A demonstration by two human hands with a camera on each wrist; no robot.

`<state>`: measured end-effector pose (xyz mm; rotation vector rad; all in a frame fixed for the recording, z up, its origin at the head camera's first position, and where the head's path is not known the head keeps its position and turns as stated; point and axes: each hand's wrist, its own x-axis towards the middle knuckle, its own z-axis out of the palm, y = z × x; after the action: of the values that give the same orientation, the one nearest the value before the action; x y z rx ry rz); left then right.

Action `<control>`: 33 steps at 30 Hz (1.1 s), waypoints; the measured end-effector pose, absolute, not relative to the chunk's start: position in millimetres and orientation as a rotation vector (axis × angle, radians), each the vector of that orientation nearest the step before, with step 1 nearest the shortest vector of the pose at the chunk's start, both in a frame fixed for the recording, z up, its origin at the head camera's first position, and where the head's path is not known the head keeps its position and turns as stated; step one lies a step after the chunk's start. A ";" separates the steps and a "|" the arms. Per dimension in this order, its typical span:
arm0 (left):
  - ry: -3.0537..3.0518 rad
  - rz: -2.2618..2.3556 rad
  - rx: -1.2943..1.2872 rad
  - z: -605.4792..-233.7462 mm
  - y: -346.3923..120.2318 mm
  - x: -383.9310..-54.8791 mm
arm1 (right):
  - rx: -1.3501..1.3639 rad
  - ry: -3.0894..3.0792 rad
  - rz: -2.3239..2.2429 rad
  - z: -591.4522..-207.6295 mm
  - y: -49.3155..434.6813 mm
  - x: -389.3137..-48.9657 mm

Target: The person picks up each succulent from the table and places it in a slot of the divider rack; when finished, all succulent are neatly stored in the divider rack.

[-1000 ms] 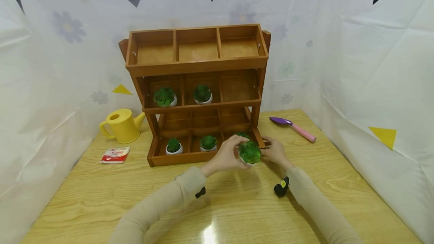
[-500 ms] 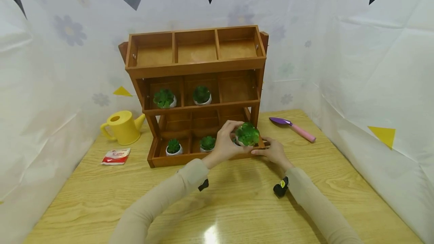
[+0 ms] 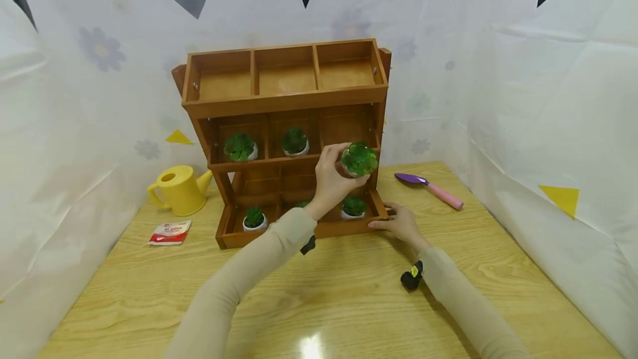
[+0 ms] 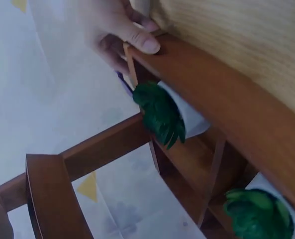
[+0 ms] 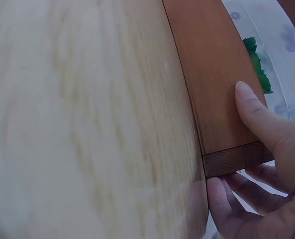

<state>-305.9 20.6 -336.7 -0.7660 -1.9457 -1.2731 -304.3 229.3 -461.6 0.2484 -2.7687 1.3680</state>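
My left hand [image 3: 331,181] holds a small potted succulent [image 3: 360,159] in front of the right compartment of the middle tier of a brown wooden plant shelf [image 3: 284,96]. Its pot is mostly hidden by leaves and fingers. My right hand [image 3: 402,224] grips the shelf's lower right front corner; in the right wrist view the thumb [image 5: 254,112] lies on the front board [image 5: 212,74] and the fingers wrap the end. Below the held plant, another succulent [image 3: 354,206] sits in the bottom right compartment, seen also as leaves and white pot [image 4: 159,112] in the left wrist view.
Two succulents stand in the middle tier, left [image 3: 240,147] and centre [image 3: 295,142]. Along the bottom are a left one [image 3: 255,218] and a centre one half hidden by my arm. A yellow watering can [image 3: 179,190] and red-white packet [image 3: 169,233] lie left; a purple trowel [image 3: 428,187] right.
My left hand has raised the potted succulent from in front of the bottom tier up to the middle tier, uncovering the bottom right plant. The right hand stays at the shelf corner.
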 end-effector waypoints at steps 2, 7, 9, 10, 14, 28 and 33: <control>-1.943 -1.260 -0.741 -333.0 21.8 -311.3 | 0.250 -2.767 1.375 -461.8 230.0 -303.8; -1.925 -1.278 -0.674 -325.9 23.3 -325.3 | 0.251 -2.771 1.366 -460.7 230.7 -304.3; -1.919 -1.294 -0.653 -323.1 24.8 -330.9 | 0.245 -2.772 1.360 -460.1 231.1 -304.5; -1.919 -1.300 -0.642 -321.7 25.8 -333.6 | 0.242 -2.771 1.358 -459.9 231.3 -304.6; -1.940 -1.309 -0.607 -315.5 29.5 -343.0 | 0.226 -2.757 1.358 -461.3 231.7 -305.4; -2.104 -1.311 -0.452 -310.1 37.0 -366.0 | 0.211 -2.745 1.393 -466.9 228.0 -303.1; -2.156 -1.293 -0.384 -306.8 41.2 -370.3 | 0.218 -2.748 1.380 -465.4 229.3 -305.5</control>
<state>-370.3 41.2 -306.8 -0.3837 -2.1561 -1.2926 -305.5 229.3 -465.4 0.2180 -2.7483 1.3803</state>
